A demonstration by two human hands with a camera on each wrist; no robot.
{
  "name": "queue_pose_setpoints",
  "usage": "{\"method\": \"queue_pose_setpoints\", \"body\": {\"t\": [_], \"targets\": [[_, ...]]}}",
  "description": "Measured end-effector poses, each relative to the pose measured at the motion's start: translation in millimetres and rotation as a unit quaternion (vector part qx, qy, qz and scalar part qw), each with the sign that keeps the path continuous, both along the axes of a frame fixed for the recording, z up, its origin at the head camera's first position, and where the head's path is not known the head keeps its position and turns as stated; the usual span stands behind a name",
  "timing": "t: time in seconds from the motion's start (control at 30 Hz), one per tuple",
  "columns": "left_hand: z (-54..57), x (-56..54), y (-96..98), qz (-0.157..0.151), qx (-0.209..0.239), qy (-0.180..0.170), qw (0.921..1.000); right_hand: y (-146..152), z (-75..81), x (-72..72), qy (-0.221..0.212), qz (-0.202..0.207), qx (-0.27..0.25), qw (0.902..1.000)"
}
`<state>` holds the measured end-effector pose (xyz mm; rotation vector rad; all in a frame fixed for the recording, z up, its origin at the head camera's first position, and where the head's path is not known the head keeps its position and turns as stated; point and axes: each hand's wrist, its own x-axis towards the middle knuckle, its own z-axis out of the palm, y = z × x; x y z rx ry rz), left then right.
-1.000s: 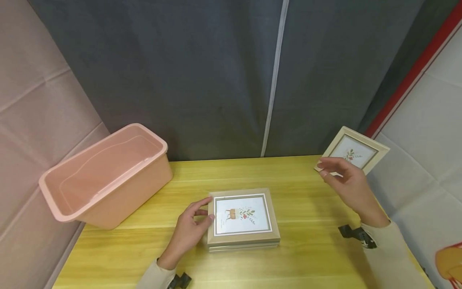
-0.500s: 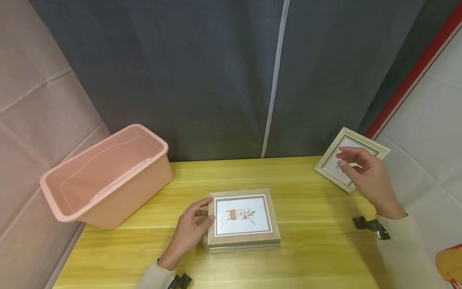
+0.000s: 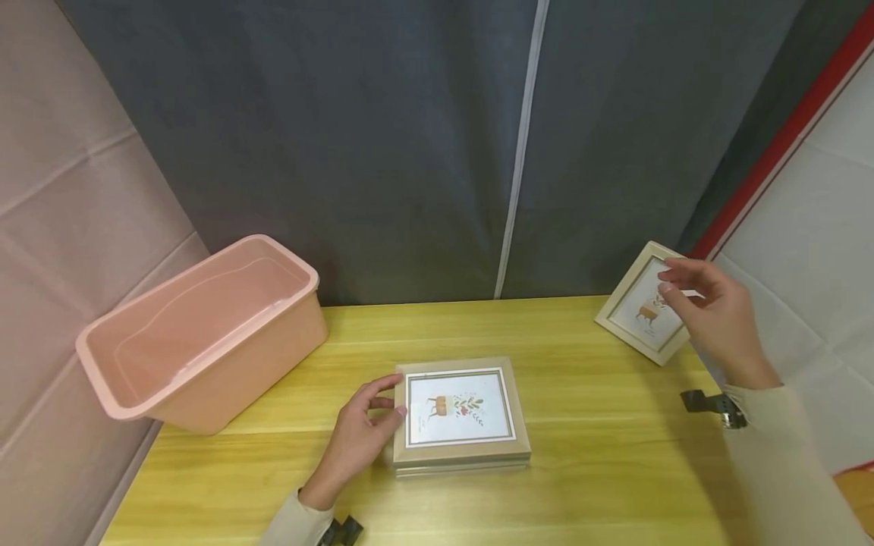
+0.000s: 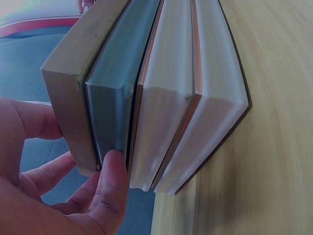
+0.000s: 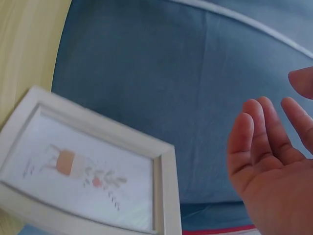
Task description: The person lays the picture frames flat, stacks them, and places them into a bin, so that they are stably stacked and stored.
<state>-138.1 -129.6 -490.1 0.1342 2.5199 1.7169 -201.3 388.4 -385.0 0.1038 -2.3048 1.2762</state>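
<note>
A stack of several picture frames point(image 3: 459, 409) lies on the table, the top one showing a deer-and-plant print. My left hand point(image 3: 358, 432) rests on the stack's left side with loosely bent fingers. In the left wrist view, the thumb point(image 4: 112, 183) touches the side of a blue-grey frame point(image 4: 115, 98), second from the top. Another picture frame point(image 3: 631, 307), cream-coloured with a similar print, leans tilted at the table's back right corner. My right hand point(image 3: 717, 315) overlaps it in the head view; in the right wrist view, its loosely curved fingers hold nothing, apart from the frame.
A pink plastic bin point(image 3: 205, 334) stands at the left of the wood-grain table point(image 3: 601, 485). A dark curtain point(image 3: 375, 152) hangs behind, with pale panels on both sides. An orange object point(image 3: 859, 497) is partly visible at the lower right edge.
My right hand has moved right and slightly up across the leaning frame, uncovering its left and lower parts. The leaning frame, the stack and my left hand stay in place.
</note>
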Motion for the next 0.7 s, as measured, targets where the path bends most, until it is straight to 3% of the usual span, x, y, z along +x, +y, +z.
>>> {"method": "queue_pose_setpoints", "body": {"t": [0.37,0.7], "targets": [[0.4,0.2,-0.8,0.001,-0.003,0.002,1.0000,29.9,-1.5,-19.4,-0.004,-0.050,0.055,0.9972],[-0.3,-1.5,-2.2,0.003,-0.003,0.002,1.0000,57.4,-0.1,-29.8,-0.062,-0.093,0.086,0.9899]]}}
